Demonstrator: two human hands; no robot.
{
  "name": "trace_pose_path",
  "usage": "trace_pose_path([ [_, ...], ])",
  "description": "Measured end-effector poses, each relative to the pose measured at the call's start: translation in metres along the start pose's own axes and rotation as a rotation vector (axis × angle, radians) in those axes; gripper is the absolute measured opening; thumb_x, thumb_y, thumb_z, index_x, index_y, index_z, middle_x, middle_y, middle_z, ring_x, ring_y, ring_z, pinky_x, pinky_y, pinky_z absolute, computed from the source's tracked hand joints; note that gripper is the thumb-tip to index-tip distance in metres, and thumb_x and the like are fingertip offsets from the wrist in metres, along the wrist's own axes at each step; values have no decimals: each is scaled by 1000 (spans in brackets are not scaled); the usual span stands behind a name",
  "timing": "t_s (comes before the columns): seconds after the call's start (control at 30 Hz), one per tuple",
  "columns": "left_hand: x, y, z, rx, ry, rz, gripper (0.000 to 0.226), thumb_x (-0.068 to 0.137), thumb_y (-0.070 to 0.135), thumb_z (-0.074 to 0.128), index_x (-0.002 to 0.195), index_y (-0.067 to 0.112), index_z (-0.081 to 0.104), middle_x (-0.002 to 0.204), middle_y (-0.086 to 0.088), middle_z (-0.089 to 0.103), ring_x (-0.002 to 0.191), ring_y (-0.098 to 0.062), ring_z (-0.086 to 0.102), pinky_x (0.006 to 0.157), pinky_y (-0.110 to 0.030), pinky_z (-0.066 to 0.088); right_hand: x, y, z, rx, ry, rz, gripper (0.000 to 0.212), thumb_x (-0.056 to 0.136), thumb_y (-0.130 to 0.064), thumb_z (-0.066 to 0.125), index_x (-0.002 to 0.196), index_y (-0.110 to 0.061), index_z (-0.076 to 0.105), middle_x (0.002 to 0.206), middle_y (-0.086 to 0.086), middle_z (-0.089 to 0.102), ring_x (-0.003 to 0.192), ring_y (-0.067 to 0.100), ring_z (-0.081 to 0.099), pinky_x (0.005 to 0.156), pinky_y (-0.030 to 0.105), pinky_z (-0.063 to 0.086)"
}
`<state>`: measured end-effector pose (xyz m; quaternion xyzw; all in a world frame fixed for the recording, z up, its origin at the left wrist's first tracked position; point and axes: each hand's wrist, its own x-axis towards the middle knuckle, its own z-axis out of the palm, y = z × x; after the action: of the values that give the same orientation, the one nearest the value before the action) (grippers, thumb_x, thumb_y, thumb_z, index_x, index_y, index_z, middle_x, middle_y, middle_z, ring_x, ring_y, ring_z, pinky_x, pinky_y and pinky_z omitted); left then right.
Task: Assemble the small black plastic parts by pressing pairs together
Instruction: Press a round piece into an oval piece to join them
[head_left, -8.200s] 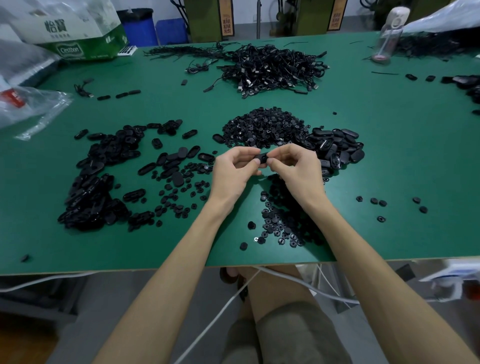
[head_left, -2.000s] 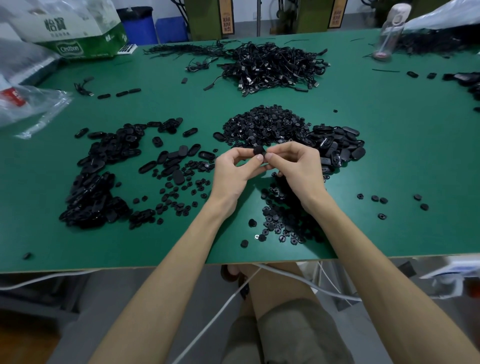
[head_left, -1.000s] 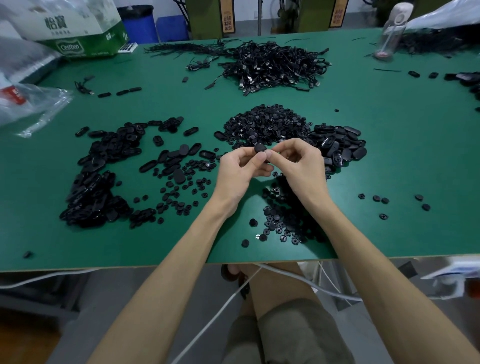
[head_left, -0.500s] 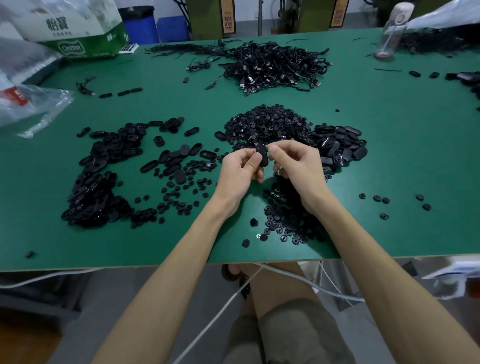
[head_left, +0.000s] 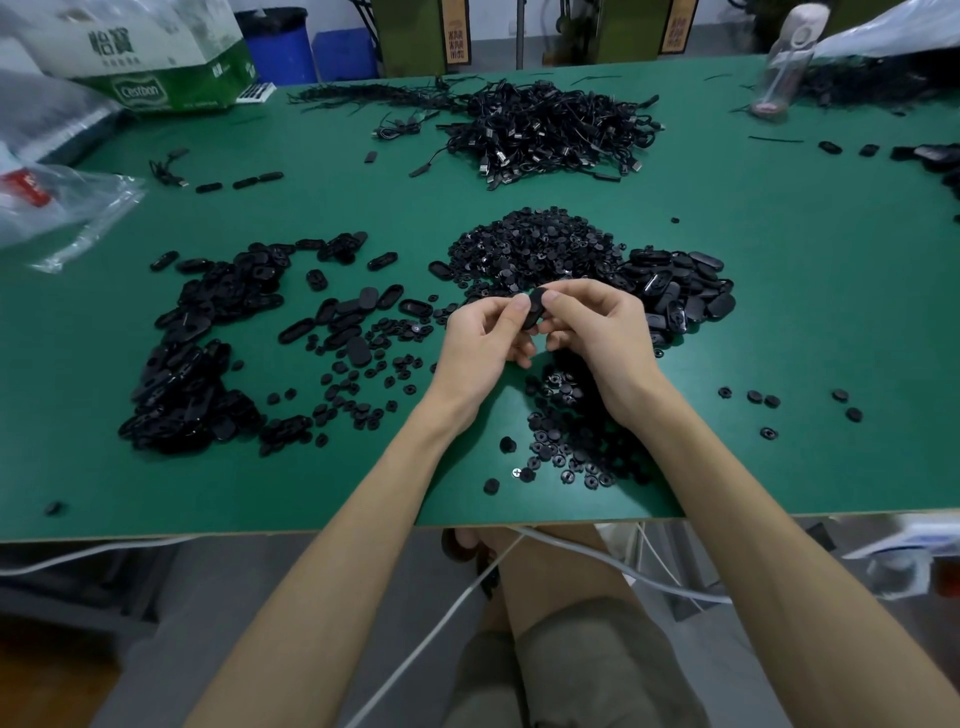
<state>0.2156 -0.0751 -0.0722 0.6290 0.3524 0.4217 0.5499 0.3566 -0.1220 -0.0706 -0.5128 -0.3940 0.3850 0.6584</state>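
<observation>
My left hand (head_left: 483, 343) and my right hand (head_left: 597, 332) meet above the green table (head_left: 779, 312), both pinching one small black oval part (head_left: 535, 309) between thumbs and fingertips. The part stands on edge between the two thumbs. Behind my hands lies a heap of small round black parts (head_left: 530, 244), and a heap of black oval shells (head_left: 680, 286) sits to its right. More round parts (head_left: 571, 431) are scattered under my right wrist. A wide spread of black oval pieces (head_left: 208, 353) covers the table at the left.
A tangle of black cables (head_left: 545, 130) lies at the back centre. A green-and-white carton (head_left: 156, 57) and clear plastic bags (head_left: 62, 197) stand at the back left, a bottle (head_left: 784, 62) at the back right. Loose round parts (head_left: 769, 400) dot the right side. The table's front edge is near my elbows.
The black part between my fingers has turned from flat to standing on edge, and my hands have shifted slightly while still pinching it together.
</observation>
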Motion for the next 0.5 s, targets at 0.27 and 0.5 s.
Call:
trace_pose_path([
  [0.27,-1,0,-1,-49,1,-37,40,109,22,51,102,-13,68,73,-11,69,59,-15,63,56,-23,53,-1,-1,0,86,-10,47,6,95,-5,69,97,-5,74,80,8,72,72,16,69,68,25,58],
  [0.5,0,0,-1,-100,-43,-50,30,105,21,61,107,-8,69,82,-14,70,65,-20,63,59,-28,55,1,-1,-1,106,23,73,9,95,-4,69,100,1,73,78,9,70,70,17,68,68,25,57],
])
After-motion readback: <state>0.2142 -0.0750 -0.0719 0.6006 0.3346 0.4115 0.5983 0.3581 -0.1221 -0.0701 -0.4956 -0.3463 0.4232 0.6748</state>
